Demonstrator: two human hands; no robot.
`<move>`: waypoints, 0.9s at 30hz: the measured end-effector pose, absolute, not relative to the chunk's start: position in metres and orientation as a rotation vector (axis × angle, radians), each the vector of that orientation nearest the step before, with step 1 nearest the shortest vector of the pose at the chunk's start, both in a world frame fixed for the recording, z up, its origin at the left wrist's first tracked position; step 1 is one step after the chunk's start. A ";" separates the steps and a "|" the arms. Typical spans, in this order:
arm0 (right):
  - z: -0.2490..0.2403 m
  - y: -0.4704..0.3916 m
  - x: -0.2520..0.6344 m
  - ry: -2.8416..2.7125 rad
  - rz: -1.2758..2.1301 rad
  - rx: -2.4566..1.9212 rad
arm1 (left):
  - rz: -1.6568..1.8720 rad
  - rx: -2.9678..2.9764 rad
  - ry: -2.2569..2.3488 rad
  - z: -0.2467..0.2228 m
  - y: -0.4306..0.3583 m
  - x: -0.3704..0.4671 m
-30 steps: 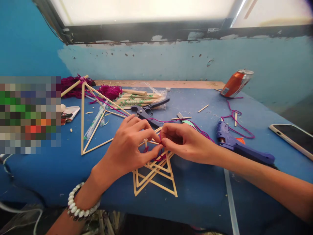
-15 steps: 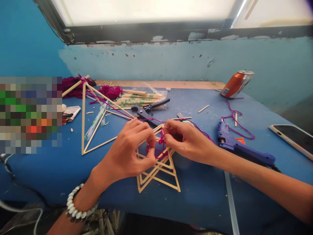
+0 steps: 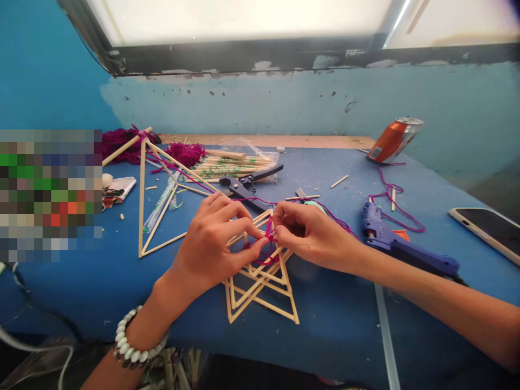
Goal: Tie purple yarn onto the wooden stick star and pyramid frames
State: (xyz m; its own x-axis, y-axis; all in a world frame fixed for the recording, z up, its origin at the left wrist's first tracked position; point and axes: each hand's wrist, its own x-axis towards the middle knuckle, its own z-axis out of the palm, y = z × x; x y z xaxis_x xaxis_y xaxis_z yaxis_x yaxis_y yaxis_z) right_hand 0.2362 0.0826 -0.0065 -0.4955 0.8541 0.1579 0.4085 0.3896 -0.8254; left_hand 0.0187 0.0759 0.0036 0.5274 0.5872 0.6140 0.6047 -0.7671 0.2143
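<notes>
Over the wooden star (image 3: 260, 290), both grips pinch purple yarn (image 3: 270, 230), which could snag if tugged hard.

Backlit by a glaring, washed-out window (image 3: 260, 21), the bright scene looks soft, with dark lower corners.

From here I see smooth, pale wood in the star (image 3: 264, 290) at the lower centre of the frame, and soft, fuzzy yarn (image 3: 186, 154) at the upper left. The can (image 3: 392, 142), upper right, looks like shiny metal. I make out hard blue plastic on the glue gun (image 3: 400, 242) at right, glossy beads on the bracelet (image 3: 130, 352), lower left, and rough, chipped paint across the wall (image 3: 252, 103).
</notes>
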 end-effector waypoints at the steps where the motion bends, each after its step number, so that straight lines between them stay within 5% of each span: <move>1: -0.007 0.083 0.236 -2.072 0.971 -1.094 | -1.095 -2.716 -1.050 0.004 0.075 0.018; 14: -0.002 0.081 0.234 -2.009 1.172 -0.968 | -0.991 -2.675 -1.266 0.007 0.071 0.028; 27: -0.006 0.090 0.240 -2.108 0.986 -1.070 | -0.937 -2.647 -1.252 0.007 0.074 0.024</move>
State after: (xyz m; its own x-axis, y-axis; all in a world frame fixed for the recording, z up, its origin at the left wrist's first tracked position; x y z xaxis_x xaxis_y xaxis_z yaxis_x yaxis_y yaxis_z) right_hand 0.2398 0.0897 -0.0055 -0.5160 0.8423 0.1559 0.4201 0.4074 -0.8109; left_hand 0.0237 0.0739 0.0066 0.4834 0.6799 0.5514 0.7207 -0.6667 0.1901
